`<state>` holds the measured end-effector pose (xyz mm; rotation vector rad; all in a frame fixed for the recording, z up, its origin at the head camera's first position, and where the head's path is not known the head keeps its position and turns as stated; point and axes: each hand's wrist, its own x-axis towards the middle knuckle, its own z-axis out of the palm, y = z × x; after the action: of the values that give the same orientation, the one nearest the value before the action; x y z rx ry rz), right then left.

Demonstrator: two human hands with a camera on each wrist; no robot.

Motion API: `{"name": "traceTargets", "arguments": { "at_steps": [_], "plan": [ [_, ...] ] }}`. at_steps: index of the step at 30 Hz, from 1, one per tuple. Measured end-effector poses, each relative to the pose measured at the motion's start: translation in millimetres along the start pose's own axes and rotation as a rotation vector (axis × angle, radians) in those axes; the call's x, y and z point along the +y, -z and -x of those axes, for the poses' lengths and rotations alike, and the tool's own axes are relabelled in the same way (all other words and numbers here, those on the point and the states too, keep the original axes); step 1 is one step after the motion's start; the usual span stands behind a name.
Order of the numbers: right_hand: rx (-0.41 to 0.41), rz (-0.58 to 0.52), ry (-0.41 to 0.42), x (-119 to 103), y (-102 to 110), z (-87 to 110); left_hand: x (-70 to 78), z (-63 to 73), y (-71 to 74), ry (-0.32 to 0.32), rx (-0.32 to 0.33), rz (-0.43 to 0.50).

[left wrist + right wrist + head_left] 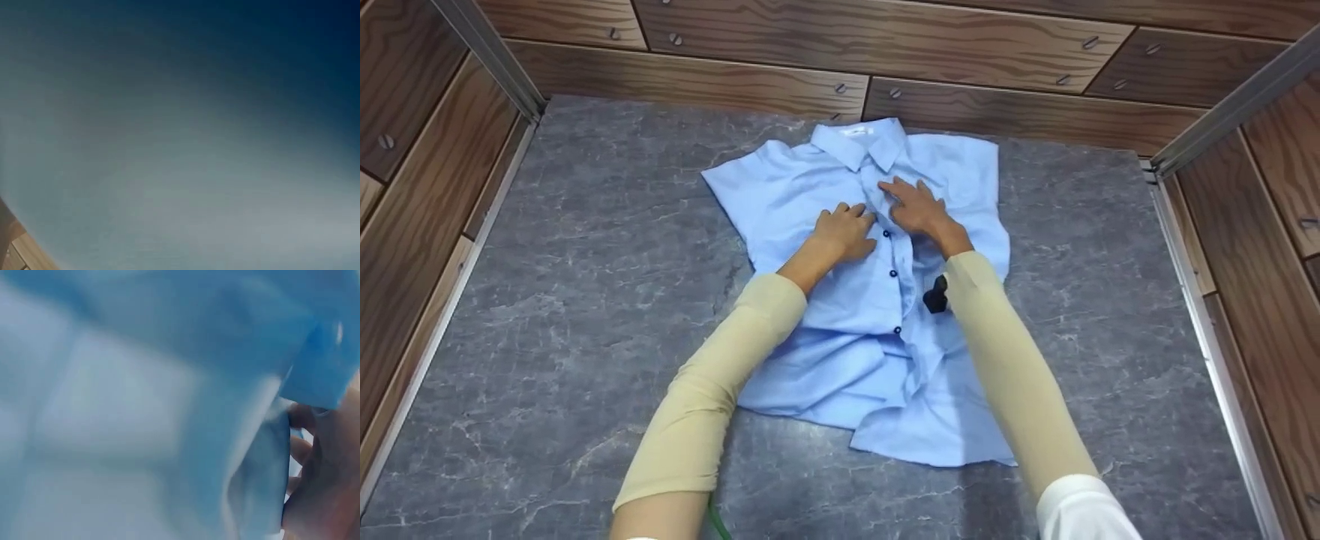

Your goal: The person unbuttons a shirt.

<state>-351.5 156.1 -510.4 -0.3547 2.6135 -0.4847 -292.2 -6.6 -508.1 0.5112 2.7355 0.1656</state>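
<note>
A light blue short-sleeved button shirt (810,296) lies front up on the grey surface, its collar (840,146) at the far end. Dark buttons run down its front, and the lower part is creased and folded over. My left hand (844,231) rests on the shirt's chest beside the button strip, fingers slightly bent. Across the strip, my right hand (916,208) touches the cloth with its index finger stretched toward the collar. Blurred blue cloth (112,399) fills most of the right wrist view, with fingers (301,450) at its right. The left wrist view is almost wholly blurred cloth.
Wood-patterned panels (780,37) stand along the back and both sides, with metal strips (1211,352) at the side edges. Grey marbled surface (585,285) surrounds the shirt. A small black device (936,295) sits by the right sleeve cuff. A green cord (718,519) shows beside the left forearm.
</note>
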Motion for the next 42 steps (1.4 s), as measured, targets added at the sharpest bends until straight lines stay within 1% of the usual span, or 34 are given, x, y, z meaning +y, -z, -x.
{"name": "traceTargets", "arguments": {
  "at_steps": [3,6,8,11,12,14,16,17,20,22,24,26,27,29,31,33,34,38,40,42],
  "plan": [
    [-0.02,0.045,-0.003,-1.2,0.0,-0.7,-2.6,2.9,1.4,-0.023,-0.033,0.039],
    [-0.032,0.054,-0.003,-1.7,0.4,-2.7,-1.4,9.1,3.6,-0.08,-0.029,0.055],
    [-0.036,0.056,-0.001,-1.4,-0.6,-4.7,3.2,16.2,5.1,-0.118,-0.049,0.035],
    [-0.032,0.077,-0.006,1.0,-5.0,-7.6,11.5,28.7,2.8,-0.174,-0.074,0.007],
    [-0.026,0.077,-0.008,1.9,-7.0,-8.2,14.1,33.6,1.5,-0.182,-0.079,0.005],
    [0.002,0.063,-0.007,5.0,-8.2,-7.2,19.3,42.5,-0.8,-0.197,-0.068,0.003],
    [0.062,0.035,0.009,6.5,-8.2,-3.5,21.4,51.3,-2.3,-0.202,-0.031,-0.004],
    [0.108,0.014,0.03,6.6,-8.0,-1.0,21.0,55.5,-2.8,-0.205,-0.003,-0.008],
    [0.265,-0.046,0.148,2.4,-6.1,11.7,16.1,67.4,-4.3,-0.232,0.098,-0.002],
    [0.343,-0.053,0.227,-1.8,-5.3,24.4,11.9,75.4,-5.3,-0.277,0.18,0.025],
    [0.37,-0.056,0.279,-6.0,-6.1,39.2,9.0,84.1,-6.6,-0.331,0.248,0.069],
    [0.336,-0.045,0.299,-8.1,-8.8,53.9,8.3,94.2,-7.5,-0.377,0.269,0.12],
    [0.303,-0.037,0.301,-8.2,-10.6,60.6,8.8,99.4,-7.8,-0.399,0.259,0.142],
    [0.221,-0.024,0.313,-8.1,-16.0,70.2,10.9,110.4,-8.9,-0.419,0.193,0.162],
    [0.138,0.006,0.323,-7.2,-21.2,74.9,14.7,120.4,-11.8,-0.417,0.109,0.142],
    [0.062,0.029,0.28,-6.0,-25.1,76.5,20.0,128.4,-16.8,-0.412,0.042,0.079],
    [0.025,0.041,0.246,-5.6,-26.6,76.4,22.9,131.6,-20.2,-0.403,0.018,0.04],
    [-0.098,0.078,0.091,-3.5,-30.5,73.4,35.4,141.4,-36.8,-0.366,-0.039,-0.143],
    [-0.134,0.089,0.063,-3.0,-31.6,71.6,41.4,145.4,-44.4,-0.359,-0.062,-0.221],
    [-0.153,0.094,0.052,-3.0,-31.6,70.5,47.0,148.7,-50.1,-0.362,-0.084,-0.278]
  ]
}}
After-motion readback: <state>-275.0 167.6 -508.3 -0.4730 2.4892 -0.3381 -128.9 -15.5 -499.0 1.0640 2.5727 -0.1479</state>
